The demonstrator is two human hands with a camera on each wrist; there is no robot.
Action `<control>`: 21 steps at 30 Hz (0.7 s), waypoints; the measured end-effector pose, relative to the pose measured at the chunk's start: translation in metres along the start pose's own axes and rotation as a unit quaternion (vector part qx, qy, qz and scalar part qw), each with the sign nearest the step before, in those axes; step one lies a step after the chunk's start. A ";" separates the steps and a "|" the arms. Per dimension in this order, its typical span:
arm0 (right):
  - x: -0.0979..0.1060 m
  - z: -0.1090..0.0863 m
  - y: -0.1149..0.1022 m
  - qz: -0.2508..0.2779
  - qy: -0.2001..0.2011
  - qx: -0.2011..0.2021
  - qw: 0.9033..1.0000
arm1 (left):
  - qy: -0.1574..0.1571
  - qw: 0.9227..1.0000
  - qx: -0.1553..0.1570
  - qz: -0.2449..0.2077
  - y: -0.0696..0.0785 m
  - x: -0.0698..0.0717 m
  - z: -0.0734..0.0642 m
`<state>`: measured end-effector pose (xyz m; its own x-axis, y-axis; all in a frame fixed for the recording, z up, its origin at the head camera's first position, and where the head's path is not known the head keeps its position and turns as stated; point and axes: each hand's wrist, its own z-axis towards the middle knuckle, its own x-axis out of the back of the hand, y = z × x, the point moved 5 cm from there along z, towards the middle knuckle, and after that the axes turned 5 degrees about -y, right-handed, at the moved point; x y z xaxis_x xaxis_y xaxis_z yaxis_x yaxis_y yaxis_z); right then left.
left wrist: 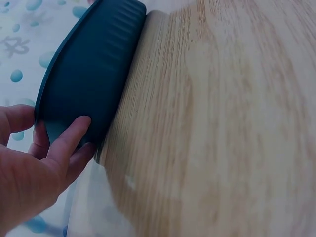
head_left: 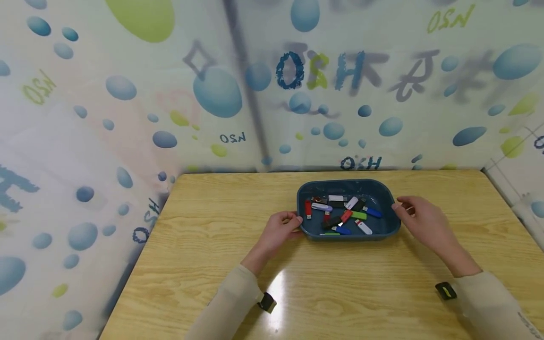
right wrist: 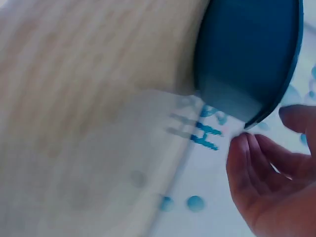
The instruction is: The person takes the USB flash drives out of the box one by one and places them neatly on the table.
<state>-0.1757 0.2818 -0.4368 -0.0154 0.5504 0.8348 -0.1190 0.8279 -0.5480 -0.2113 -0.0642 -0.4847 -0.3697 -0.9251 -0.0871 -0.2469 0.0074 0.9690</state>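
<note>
A dark blue plastic tray (head_left: 352,237) with rounded corners stands on the wooden table, holding several USB flash drives in a loose heap. Among them are a red drive (head_left: 308,209), a blue drive (head_left: 373,212), a green drive (head_left: 359,215) and a white drive (head_left: 364,227). My left hand (head_left: 278,230) grips the tray's left end, its thumb at the rim and its fingers against the outer wall (left wrist: 84,74). At the right end, my right hand (head_left: 426,224) is close to the rim. In the right wrist view its bent fingers (right wrist: 239,158) are apart from the wall.
The wood-grain table (head_left: 204,245) reaches back to a wall covering (head_left: 263,118) printed with blue and green drops. Both forearms wear light sleeves (head_left: 231,302), and a small dark device (head_left: 446,291) sits by the right cuff.
</note>
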 end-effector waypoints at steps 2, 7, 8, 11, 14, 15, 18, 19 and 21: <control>0.003 0.001 -0.012 -0.016 0.024 0.015 0.999 | 0.003 1.000 0.004 0.001 0.000 0.000 0.000; -0.003 0.009 -0.049 -0.042 0.008 0.082 0.996 | 0.008 1.000 0.004 0.003 0.000 0.002 -0.001; -0.006 0.010 -0.056 -0.048 -0.003 0.102 0.994 | 0.008 1.000 0.003 0.002 0.000 0.002 -0.001; -0.020 0.015 -0.073 -0.055 -0.045 0.150 0.986 | 0.007 1.000 0.003 0.002 -0.002 0.002 0.000; -0.033 0.020 -0.085 -0.062 -0.079 0.186 0.977 | 0.006 1.000 0.000 0.000 -0.003 0.001 0.001; -0.037 0.022 -0.088 -0.061 -0.089 0.193 0.975 | 0.006 1.000 0.000 -0.003 -0.003 0.001 0.001; -0.048 0.029 -0.095 -0.063 -0.116 0.209 0.969 | 0.009 1.000 0.001 -0.012 -0.004 0.001 0.000; -0.051 0.031 -0.097 -0.063 -0.125 0.211 0.967 | 0.011 1.000 0.003 -0.015 -0.004 0.001 0.000; -0.056 0.035 -0.100 -0.065 -0.143 0.215 0.964 | 0.014 1.000 0.005 -0.022 -0.004 0.001 -0.001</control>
<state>-0.1982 0.1644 -0.4271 -0.2381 0.3427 0.9088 -0.5382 0.7323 -0.4172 -0.2093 -0.0652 -0.4884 -0.3338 -0.9347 -0.1223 -0.2718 -0.0287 0.9619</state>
